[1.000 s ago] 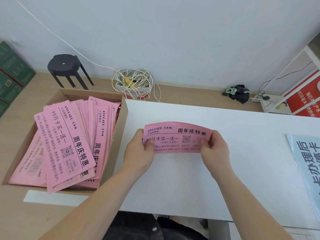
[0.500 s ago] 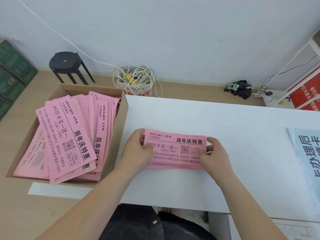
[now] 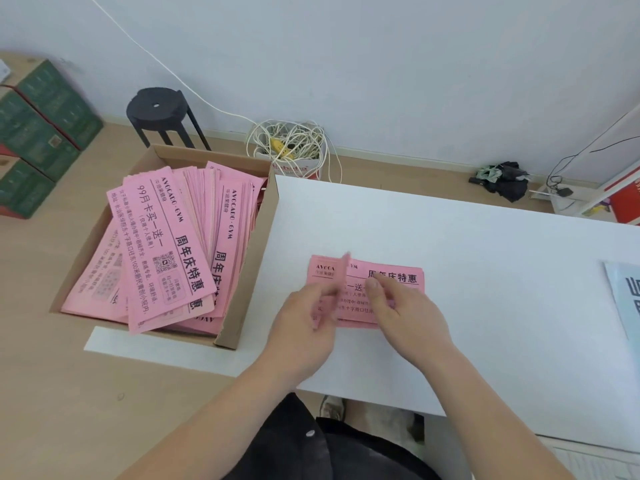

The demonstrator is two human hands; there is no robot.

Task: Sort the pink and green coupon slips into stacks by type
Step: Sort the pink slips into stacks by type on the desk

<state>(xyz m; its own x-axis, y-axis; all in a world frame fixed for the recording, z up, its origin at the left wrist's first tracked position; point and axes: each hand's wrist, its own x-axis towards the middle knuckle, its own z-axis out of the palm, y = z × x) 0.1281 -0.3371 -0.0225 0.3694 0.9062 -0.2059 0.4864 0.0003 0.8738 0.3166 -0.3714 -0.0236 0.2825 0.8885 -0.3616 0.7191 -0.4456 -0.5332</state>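
Observation:
A stack of pink coupon slips [image 3: 398,277] lies flat on the white table [image 3: 485,258], right in front of me. My left hand [image 3: 304,323] pinches one pink slip [image 3: 343,271] at the stack's left end; the slip stands up edge-on and is blurred. My right hand [image 3: 408,317] rests on the middle of the stack, thumb and fingertips touching the top slip. To the left, a cardboard box [image 3: 258,268] holds several loose pink slips [image 3: 162,244] in a rough heap. No green slip is in view.
A light blue printed sheet [image 3: 623,299] lies at the table's right edge. On the floor behind are a black stool [image 3: 159,109], a tangle of white cable [image 3: 291,143], green cartons [image 3: 38,133] at far left and a white rack [image 3: 616,188] at far right.
The pink stack, held up off the table in both hands, has been laid flat on it. Both hands moved in from its ends, and my left now lifts one slip.

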